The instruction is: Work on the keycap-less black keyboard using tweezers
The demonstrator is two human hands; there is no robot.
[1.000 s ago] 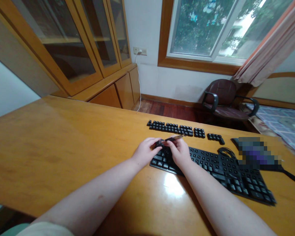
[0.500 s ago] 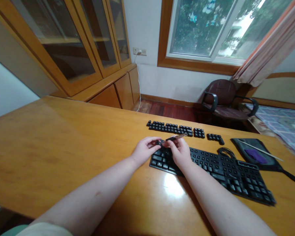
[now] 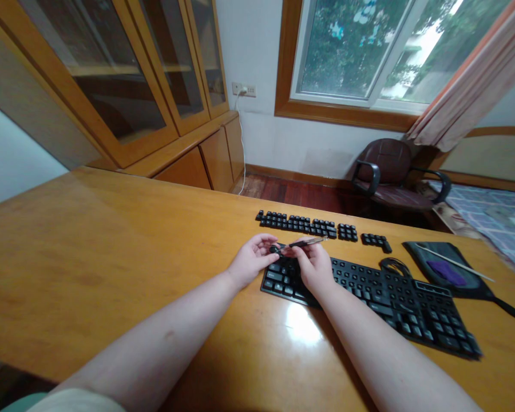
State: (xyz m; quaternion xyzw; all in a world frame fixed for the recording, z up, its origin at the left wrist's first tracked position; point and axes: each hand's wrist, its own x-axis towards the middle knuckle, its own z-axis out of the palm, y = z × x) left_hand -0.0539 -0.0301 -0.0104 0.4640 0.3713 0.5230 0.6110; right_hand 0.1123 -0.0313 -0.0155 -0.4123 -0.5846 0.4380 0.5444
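My right hand (image 3: 315,264) is closed around a slim pen-like tool (image 3: 309,242), with a dark grip and a clear-looking end pointing up to the right. Its thin tip points left toward my left hand (image 3: 254,260). There the fingers curl toward the thumb around a small dark piece (image 3: 275,249), too small to make out. Both hands are over the upper left part of a black keyboard (image 3: 380,297). Many upper keys are off it, showing the sockets, while keycaps remain on the lower rows and at the right. My right hand and forearm hide part of it.
Loose black keycaps (image 3: 300,222) lie in rows behind the keyboard. A coiled cable (image 3: 395,266) sits at its back edge. To the right is a dark pouch (image 3: 438,252) with a purple cloth (image 3: 447,273) and a pale stick (image 3: 455,262). A chair (image 3: 388,174) stands beyond the desk.
The fingers of my left hand have lifted and parted slightly from the thumb. The tool in my right hand has shifted a little to the right and down.
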